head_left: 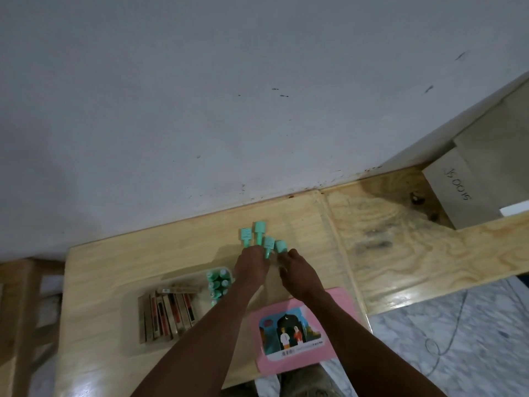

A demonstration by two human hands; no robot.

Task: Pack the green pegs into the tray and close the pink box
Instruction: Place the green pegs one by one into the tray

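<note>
Both left hand [252,266] and right hand [299,272] touch pegs [259,233].

One wide head-worn view, close above the worktop [143,253], looks forward and steeply down; the wall [200,96] fills the upper half, floor [458,325] lower right.

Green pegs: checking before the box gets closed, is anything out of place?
Four green pegs lie scattered on the table past the left hand and right hand, outside the tray where the others stand. Nothing looks damaged.
</note>
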